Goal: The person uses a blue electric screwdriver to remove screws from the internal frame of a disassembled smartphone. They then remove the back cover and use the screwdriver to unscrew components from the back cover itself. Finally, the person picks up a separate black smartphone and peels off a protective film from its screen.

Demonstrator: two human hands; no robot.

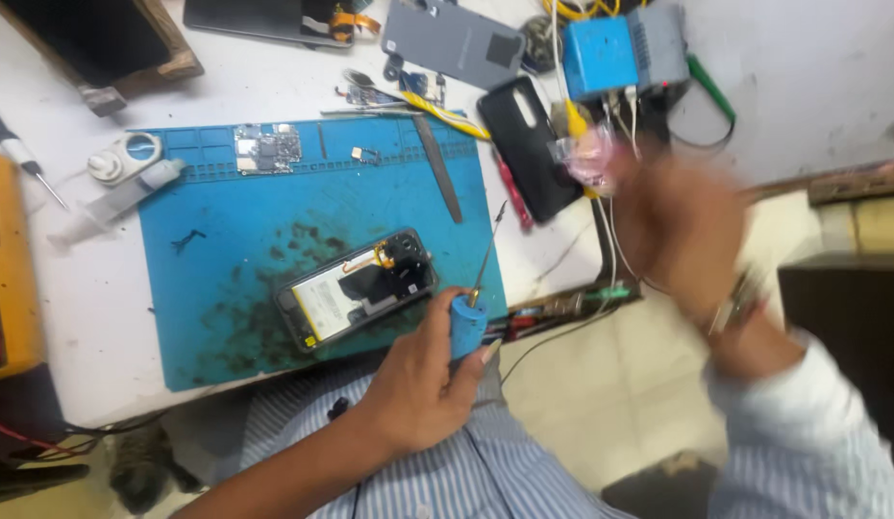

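Note:
My left hand grips a blue-handled tool whose thin metal tip points up and away, just right of an opened phone. The phone lies with its back off on a stained blue work mat, showing its battery and board. My right hand is raised and blurred by motion off the mat's right side, with a watch on its wrist. It is near a small clear bag and some wires. Whether it holds anything is unclear.
On the mat lie a small circuit board and a flat metal pry tool. Beyond are a black phone case, a grey back cover, a blue box with wires, a syringe and a yellow device.

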